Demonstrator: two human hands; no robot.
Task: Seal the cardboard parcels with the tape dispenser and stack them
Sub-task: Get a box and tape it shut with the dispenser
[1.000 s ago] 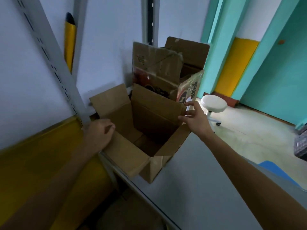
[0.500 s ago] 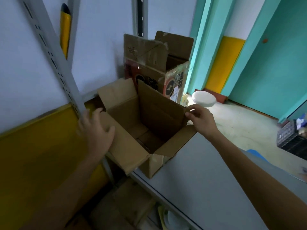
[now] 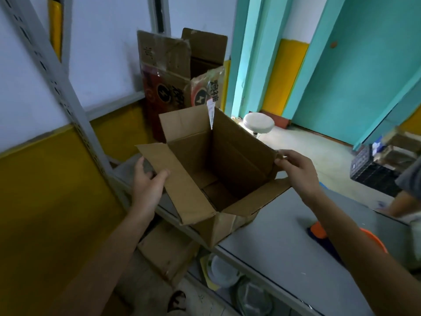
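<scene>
1. The left hand (image 3: 148,185) holds the left flap (image 3: 182,190) of the cardboard box (image 3: 239,156). The thumb lies on top of the flap. The other fingers go under it.
2. The right hand (image 3: 298,172) pinches the top corner of the box's right side. Its fingers are curled over the card edge.
3. The cardboard box sits between the two hands, at the edge of the grey table (image 3: 284,247). One bottom corner is right at the table's rim. The top is open, with the flaps standing up or folded out. You can see the bottom flaps inside.
4. Just behind it stands a taller printed box (image 3: 168,87), red and black. Its top is open too, and it is close to the wall.
5. An orange and dark thing (image 3: 319,229) lies on the table beside the right arm. The arm hides part of it, so I cannot tell what it is.
6. A grey metal post (image 3: 57,76) slants up on the left.
7. Flat cardboard (image 3: 168,249) lies below the table.
8. A round white stool (image 3: 258,122) stands on the floor past the boxes. A black crate (image 3: 373,174) sits far to the right.
</scene>
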